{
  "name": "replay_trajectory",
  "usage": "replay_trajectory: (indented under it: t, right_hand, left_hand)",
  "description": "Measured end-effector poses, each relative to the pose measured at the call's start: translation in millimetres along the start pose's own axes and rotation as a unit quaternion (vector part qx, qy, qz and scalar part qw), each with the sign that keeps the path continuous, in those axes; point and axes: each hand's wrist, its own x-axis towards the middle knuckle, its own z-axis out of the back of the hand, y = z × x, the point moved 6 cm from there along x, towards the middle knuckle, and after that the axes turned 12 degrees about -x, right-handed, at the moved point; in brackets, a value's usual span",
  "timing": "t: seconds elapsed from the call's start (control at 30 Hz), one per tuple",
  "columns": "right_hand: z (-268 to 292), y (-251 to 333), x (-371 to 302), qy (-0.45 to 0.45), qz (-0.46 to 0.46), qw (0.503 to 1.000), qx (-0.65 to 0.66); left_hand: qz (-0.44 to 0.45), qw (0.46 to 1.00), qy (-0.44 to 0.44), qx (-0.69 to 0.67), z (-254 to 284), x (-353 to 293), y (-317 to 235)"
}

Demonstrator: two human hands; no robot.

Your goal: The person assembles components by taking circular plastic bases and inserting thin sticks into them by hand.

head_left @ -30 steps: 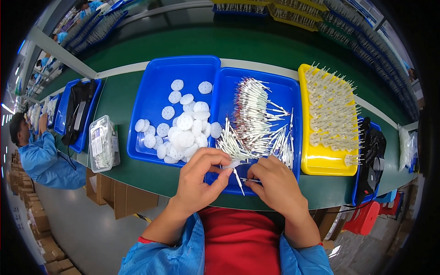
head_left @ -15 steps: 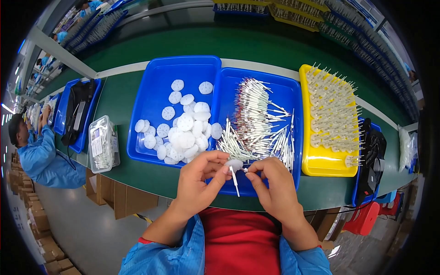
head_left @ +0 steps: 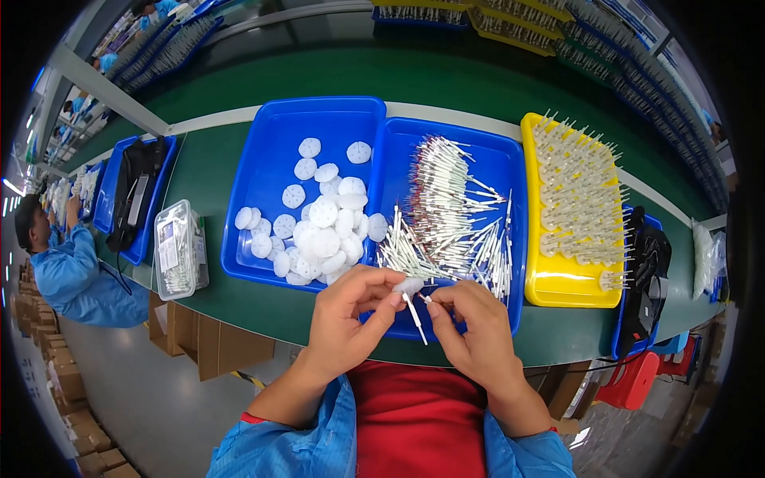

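Note:
My left hand (head_left: 348,317) is closed, pinching a white round disc (head_left: 409,284) by its edge. From the disc a thin white stick (head_left: 417,323) hangs at a slant toward me. Close beside it, my right hand (head_left: 480,325) pinches another thin white stick (head_left: 427,300) with a dark reddish end; most of it is hidden by the fingers. Behind my left hand a blue tray (head_left: 267,127) holds a heap of white slotted discs (head_left: 325,241). The blue tray (head_left: 498,147) beyond both hands carries a dense pile of white sticks (head_left: 442,211) with reddish ends.
At right, a yellow tray (head_left: 542,291) holds rows of discs fitted with sticks (head_left: 582,191). A clear plastic box (head_left: 177,251) stands at left. Beyond it a co-worker in a blue jacket (head_left: 76,275) sits at the bench. A black device (head_left: 647,279) lies in the far-right tray.
The disc and its hanging stick have shifted slightly right and down. The stick in my right hand now shows its reddish end, tilted toward the disc.

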Motion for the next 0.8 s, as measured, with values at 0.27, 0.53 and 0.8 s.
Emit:
replay_trajectory:
  t: [0.27, 0.53, 0.8]
  right_hand:
    - [-0.7, -4.3, -3.2, -0.001, -0.051, 0.997, 0.059]
    - [-0.1, -8.9, -6.3, -0.006, -0.076, 0.994, 0.079]
    - [-10.4, -9.1, -8.9, -0.005, -0.088, 0.988, 0.125]
  left_hand:
    - [-0.060, 0.993, -0.002, 0.097, 1.0, 3.6, -14.7]
    - [-0.024, 0.998, -0.004, 0.051, -0.5, 0.8, -9.3]
    - [-0.043, 0.997, 0.017, 0.068, -5.3, 3.1, -13.7]
